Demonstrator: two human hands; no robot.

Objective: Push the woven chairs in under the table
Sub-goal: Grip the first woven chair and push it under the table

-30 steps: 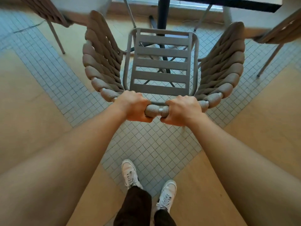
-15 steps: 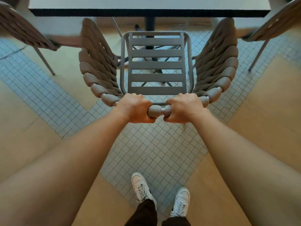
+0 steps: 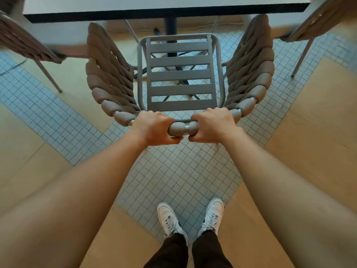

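Note:
A woven chair [image 3: 181, 76] with a grey slatted seat and thick taupe rope sides stands in front of me, facing the table [image 3: 166, 8]. My left hand [image 3: 154, 128] and my right hand [image 3: 211, 125] both grip the top rail of its backrest, a short gap apart. The seat's front edge lies just short of the table's dark edge, near the table's black central post [image 3: 171, 26].
Two more woven chairs stand at the table's sides, one at the left [image 3: 25, 43] and one at the right [image 3: 316, 22]. The floor is wood with a band of small grey tiles. My white shoes [image 3: 190, 217] stand on the tiles below.
The chair has moved forward toward the table, and I have stepped after it. More of the tabletop has come into view. Both hands have kept their grip.

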